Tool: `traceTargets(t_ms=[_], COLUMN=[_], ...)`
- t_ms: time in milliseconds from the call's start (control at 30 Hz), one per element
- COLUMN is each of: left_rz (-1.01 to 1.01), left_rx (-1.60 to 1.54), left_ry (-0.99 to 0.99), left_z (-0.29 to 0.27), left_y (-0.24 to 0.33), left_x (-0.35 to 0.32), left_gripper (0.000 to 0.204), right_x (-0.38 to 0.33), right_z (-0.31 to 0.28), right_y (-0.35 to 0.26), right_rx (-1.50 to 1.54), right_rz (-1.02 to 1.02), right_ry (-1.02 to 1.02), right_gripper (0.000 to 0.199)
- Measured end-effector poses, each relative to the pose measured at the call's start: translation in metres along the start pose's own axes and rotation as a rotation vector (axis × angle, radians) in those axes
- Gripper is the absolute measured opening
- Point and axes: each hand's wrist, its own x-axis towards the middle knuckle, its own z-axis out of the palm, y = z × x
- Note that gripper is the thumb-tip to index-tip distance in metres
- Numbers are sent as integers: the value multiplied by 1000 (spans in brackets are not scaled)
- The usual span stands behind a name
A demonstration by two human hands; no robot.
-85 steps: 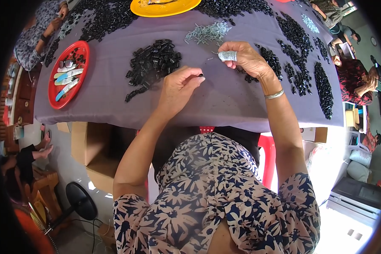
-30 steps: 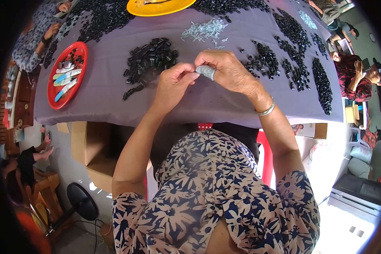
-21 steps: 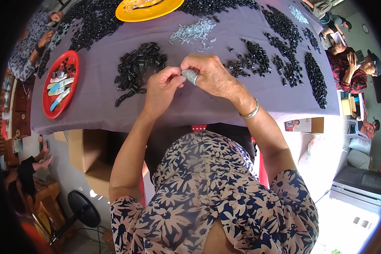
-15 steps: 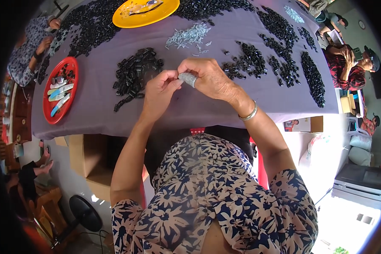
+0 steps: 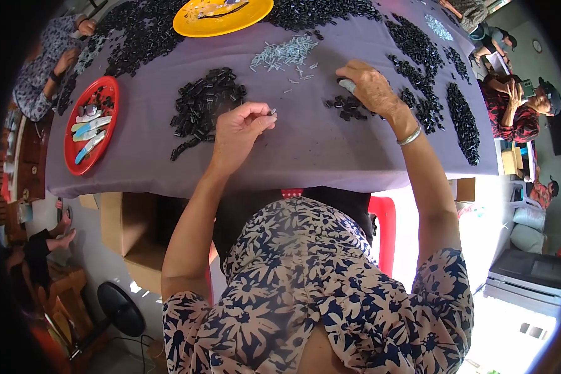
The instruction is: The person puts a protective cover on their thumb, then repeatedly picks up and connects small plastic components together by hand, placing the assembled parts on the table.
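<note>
My left hand (image 5: pixel 240 134) is pinched closed above the cloth, with a small pale tube-like piece (image 5: pixel 273 112) at its fingertips. A heap of short black cylindrical pieces (image 5: pixel 207 103) lies beside and behind it. Farther right, my right hand (image 5: pixel 371 90) is curled closed over another group of black pieces (image 5: pixel 348 108) and partly covers it. Grey wrapping (image 5: pixel 348 85) shows at its thumb, with a dark bit at the tip; what the fingers hold is hidden. Between and beyond the hands lies a pile of thin pale pins (image 5: pixel 283 53), several of them scattered loose.
On the purple tablecloth (image 5: pixel 274 156), a red tray (image 5: pixel 75 153) with knives stands at left and a yellow plate (image 5: pixel 199 26) at the far side. More black piles (image 5: pixel 461 118) lie right. Other people sit at left and right. Cardboard boxes (image 5: pixel 115 224) are below the table.
My hands were together at the middle; now they are apart. The right has moved right and away to the black pieces, while the left stays nearly in place.
</note>
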Motion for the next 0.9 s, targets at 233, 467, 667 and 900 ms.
traceTargets(t_ms=[233, 467, 667, 900], left_rz=[5, 37, 49, 48], left_rx=[-17, -13, 13, 59], left_ry=[40, 3, 4, -2], left_z=[2, 1, 1, 0], left_y=[1, 0, -4, -3], left_x=[-1, -1, -1, 0], left_gripper=[9, 9, 11, 10], right_x=[6, 10, 12, 14], right_z=[-1, 11, 12, -3], right_y=[-6, -80, -110, -125], right_rx=[18, 1049, 1007, 654], right_rz=[-22, 129, 37, -95], right_ry=[-36, -146, -122, -29], right_gripper=[21, 15, 17, 24])
